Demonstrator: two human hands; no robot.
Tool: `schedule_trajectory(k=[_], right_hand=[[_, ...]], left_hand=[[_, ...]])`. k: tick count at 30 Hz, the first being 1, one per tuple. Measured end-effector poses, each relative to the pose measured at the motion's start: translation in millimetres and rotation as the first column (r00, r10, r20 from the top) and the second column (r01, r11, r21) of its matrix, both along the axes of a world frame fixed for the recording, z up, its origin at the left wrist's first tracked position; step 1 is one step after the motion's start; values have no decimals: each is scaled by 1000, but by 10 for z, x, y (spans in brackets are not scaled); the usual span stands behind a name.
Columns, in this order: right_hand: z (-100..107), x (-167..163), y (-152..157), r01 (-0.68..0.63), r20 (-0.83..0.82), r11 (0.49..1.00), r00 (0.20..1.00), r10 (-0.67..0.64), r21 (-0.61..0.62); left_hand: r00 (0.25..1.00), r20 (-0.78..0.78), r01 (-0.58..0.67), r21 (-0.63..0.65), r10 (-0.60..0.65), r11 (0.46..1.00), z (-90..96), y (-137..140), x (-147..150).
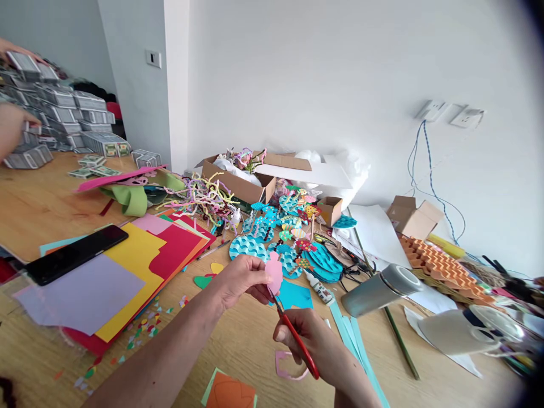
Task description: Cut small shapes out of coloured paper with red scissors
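Observation:
Between the thumb and fingers of my left hand [245, 279] is a pink paper cutout [274, 273], rounded with a narrow stepped top. My right hand [308, 343] grips red-handled scissors [296, 340], whose blades meet the lower edge of the cutout. Below on the table lies a curved pink paper offcut [285, 367]. Orange paper [232, 391] with a drawn outline sits on green paper at the near edge. Behind my hands are a blue paper piece [296, 294] and several wavy-patterned blue discs [247, 249] with small colourful paper fish.
Coloured paper sheets [148, 260] with a black phone [79, 254] lie left. Pipe cleaners [204, 198] and a cardboard box [238, 184] stand behind. At right are a grey bottle [374, 293], a white bottle [459, 328] and a green stick [402, 343]. Another person's hand [12, 127] is by stacked card bundles [63, 116].

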State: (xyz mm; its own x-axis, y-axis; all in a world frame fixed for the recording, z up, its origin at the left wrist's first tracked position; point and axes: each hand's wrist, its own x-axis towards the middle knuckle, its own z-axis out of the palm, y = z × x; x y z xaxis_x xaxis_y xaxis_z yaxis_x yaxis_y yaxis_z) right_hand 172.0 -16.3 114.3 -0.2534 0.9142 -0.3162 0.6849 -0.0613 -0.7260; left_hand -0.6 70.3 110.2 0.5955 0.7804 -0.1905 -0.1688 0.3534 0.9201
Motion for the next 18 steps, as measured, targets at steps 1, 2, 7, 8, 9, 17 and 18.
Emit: schedule_trajectory(k=[1, 2, 7, 8, 9, 17, 18], right_hand=[[8, -6, 0, -1, -1, 1000, 1000, 1, -1], [16, -12, 1, -1, -2, 1000, 1000, 1, -2], [19, -11, 5, 0, 10, 1000, 1000, 0, -10], [12, -5, 5, 3, 17, 1000, 1000, -3, -10], [5, 2, 4, 6, 23, 1000, 1000, -6, -11], [54, -4, -27, -3, 2, 1000, 1000, 3, -7], [69, -8, -28, -14, 2, 1000, 1000, 14, -2]], left_hand=[[1000, 0, -1, 1, 1, 1000, -3, -1, 0], [1000, 1, 0, 2, 0, 1000, -6, -2, -1], [1000, 9, 1, 4, -1, 1000, -9, -1, -1], [1000, 9, 2, 5, -2, 1000, -10, 1, -1], [1000, 10, 3, 6, -3, 1000, -11, 2, 0], [1000, 13, 1, 9, -1, 1000, -29, -9, 5], [1000, 17, -6, 14, 6, 1000, -25, -12, 7]])
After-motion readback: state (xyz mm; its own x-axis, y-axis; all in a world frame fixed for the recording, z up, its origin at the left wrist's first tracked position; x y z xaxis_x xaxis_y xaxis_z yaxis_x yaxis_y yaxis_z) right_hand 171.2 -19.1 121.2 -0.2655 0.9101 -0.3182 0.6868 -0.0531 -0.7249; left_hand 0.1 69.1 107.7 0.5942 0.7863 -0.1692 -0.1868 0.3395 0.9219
